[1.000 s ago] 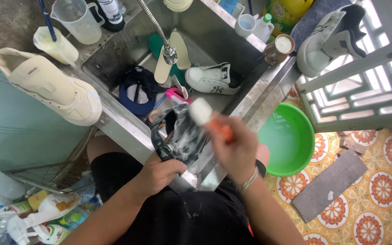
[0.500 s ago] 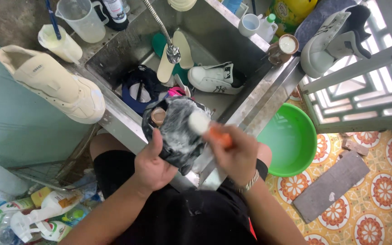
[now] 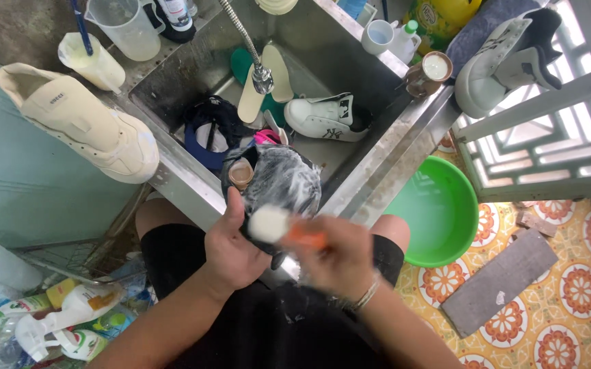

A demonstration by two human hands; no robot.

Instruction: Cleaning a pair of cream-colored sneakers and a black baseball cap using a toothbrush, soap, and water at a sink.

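Two hands work over the sink (image 3: 350, 41) edge — the left hand (image 3: 235, 247) is wrapped around a soapy black shoe (image 3: 276, 183), the right hand (image 3: 340, 256), blurred, is closed on an orange-handled brush (image 3: 281, 229) whose white head touches the shoe. Behind lies a white sneaker (image 3: 326, 117); a green basin (image 3: 439, 212) sits right.
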